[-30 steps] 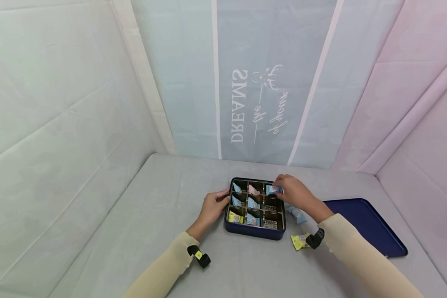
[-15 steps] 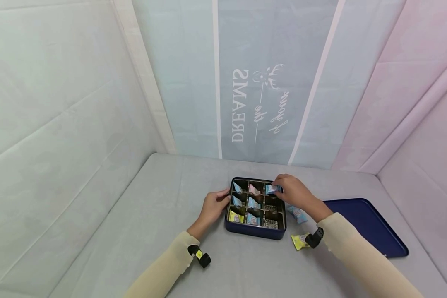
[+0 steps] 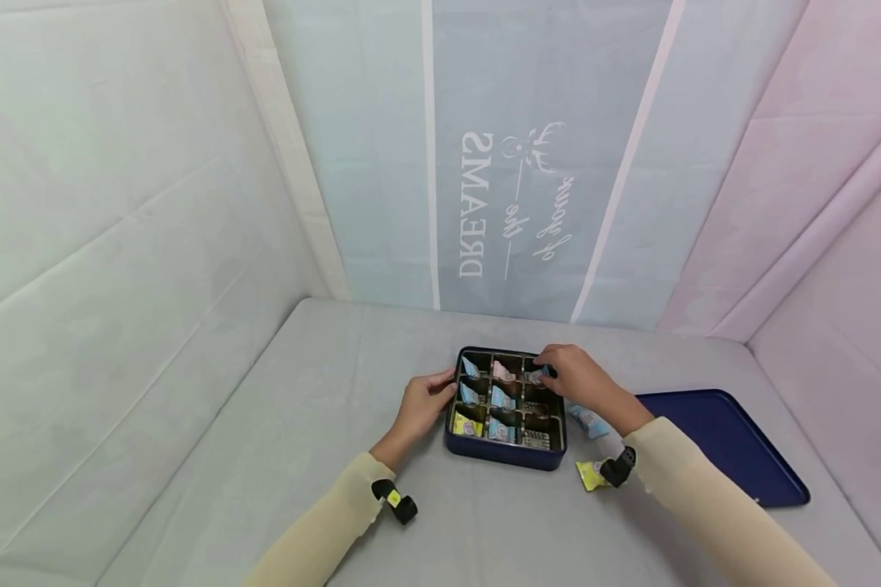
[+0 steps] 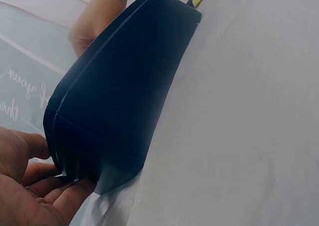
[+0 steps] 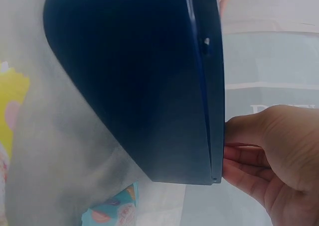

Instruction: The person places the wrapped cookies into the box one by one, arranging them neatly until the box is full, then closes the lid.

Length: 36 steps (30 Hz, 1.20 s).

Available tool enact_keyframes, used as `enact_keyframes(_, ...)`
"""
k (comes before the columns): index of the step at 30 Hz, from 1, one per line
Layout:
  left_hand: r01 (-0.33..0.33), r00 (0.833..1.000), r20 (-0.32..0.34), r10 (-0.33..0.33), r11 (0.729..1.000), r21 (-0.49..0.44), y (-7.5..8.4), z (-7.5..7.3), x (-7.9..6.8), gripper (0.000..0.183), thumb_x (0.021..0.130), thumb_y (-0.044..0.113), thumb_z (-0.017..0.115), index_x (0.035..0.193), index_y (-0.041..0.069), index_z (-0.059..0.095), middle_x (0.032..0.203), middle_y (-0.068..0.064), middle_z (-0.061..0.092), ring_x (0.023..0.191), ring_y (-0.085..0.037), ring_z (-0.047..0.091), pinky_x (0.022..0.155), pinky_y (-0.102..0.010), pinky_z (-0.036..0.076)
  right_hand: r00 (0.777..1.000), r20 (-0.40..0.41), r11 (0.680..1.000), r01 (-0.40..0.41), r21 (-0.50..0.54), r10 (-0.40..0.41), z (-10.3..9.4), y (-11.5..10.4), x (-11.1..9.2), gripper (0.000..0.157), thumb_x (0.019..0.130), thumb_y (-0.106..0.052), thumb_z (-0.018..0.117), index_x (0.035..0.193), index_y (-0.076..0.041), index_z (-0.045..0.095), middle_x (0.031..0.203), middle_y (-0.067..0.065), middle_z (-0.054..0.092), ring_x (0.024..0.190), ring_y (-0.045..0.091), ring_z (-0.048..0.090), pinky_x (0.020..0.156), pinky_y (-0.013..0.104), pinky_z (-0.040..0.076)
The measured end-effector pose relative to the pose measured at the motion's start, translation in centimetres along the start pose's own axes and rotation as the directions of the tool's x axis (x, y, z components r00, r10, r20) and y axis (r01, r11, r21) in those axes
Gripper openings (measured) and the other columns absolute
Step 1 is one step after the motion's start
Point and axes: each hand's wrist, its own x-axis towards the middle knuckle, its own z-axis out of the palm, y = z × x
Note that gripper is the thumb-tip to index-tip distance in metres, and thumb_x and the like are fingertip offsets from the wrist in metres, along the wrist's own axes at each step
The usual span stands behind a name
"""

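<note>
A dark blue tin point(image 3: 502, 452) with several gold-toned compartments sits on the cloth. My left hand point(image 3: 417, 408) holds its left side; in the left wrist view the thumb is at the rim and the fingers curl round the corner. With its fingertips in the back right compartment, my right hand point(image 3: 580, 377) pinches a blue-wrapped candy point(image 3: 534, 376), now low inside and partly hidden by the fingers. A pink candy point(image 3: 503, 372) lies in the back middle compartment, a yellow one point(image 3: 467, 425) at front left. Blue candies fill the other left and middle compartments.
Right of the tin, a blue candy point(image 3: 588, 421) and a yellow candy point(image 3: 590, 475) lie on the cloth near my right forearm. The flat blue lid point(image 3: 719, 440) rests farther right, partly behind that sleeve. Fabric walls point(image 3: 154, 204) rise at the back and sides.
The blue candy at my right fingertips has gone down deeper into the back right compartment. My left hand stays at the tin's side. The view has shifted slightly.
</note>
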Motion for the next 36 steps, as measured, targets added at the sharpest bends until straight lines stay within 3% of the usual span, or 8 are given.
enact_keyframes(9, -0.01, 1.0, 0.0, 0.01, 1.0, -0.003, -0.1, 0.1, 0.1, 0.037, 0.101, 0.014, 0.064, 0.137, 0.007, 0.064, 0.136, -0.009, 0.063, 0.123, -0.021, 0.062, 0.088, -0.032, 0.058, 0.999, -0.042, 1.0, -0.006, 0.03, 0.008, -0.2, 0.2, -0.3, 0.029, 0.087, -0.002, 0.079, 0.114, 0.004, 0.074, 0.111, 0.017, 0.071, 0.091, 0.029, 0.07, 0.075, 0.042, 0.059)
enact_keyframes(16, -0.008, 1.0, -0.007, 0.009, 1.0, 0.017, 0.0, 0.0, 0.2, 0.037, 0.101, 0.014, 0.064, 0.137, 0.007, 0.063, 0.137, -0.009, 0.062, 0.126, -0.02, 0.06, 0.095, -0.035, 0.055, 0.997, -0.071, 0.999, -0.007, 0.034, 0.009, -0.7, 0.3, -0.7, 0.028, 0.086, -0.002, 0.079, 0.113, 0.004, 0.075, 0.109, 0.016, 0.072, 0.091, 0.03, 0.07, 0.075, 0.044, 0.059)
enact_keyframes(22, -0.002, 1.0, -0.009, 0.002, 1.0, 0.021, 0.1, -0.1, 0.2, 0.037, 0.101, 0.015, 0.064, 0.137, 0.007, 0.063, 0.138, -0.008, 0.062, 0.127, -0.021, 0.059, 0.096, -0.036, 0.054, 0.996, -0.086, 0.995, -0.017, 0.093, 0.025, -0.7, 0.5, -1.1, 0.024, 0.086, 0.0, 0.078, 0.11, 0.004, 0.075, 0.107, 0.018, 0.072, 0.084, 0.028, 0.071, 0.07, 0.039, 0.06)
enact_keyframes(36, 0.005, 1.0, -0.004, -0.005, 1.0, 0.012, 0.0, 0.1, 0.0, 0.036, 0.1, 0.013, 0.064, 0.136, 0.005, 0.063, 0.138, -0.01, 0.062, 0.127, -0.023, 0.059, 0.095, -0.034, 0.055, 0.994, -0.071, 0.966, -0.067, 0.251, 0.088, -0.8, 0.5, -2.9, 0.025, 0.09, -0.001, 0.075, 0.114, 0.003, 0.074, 0.109, 0.016, 0.072, 0.086, 0.023, 0.071, 0.075, 0.041, 0.061)
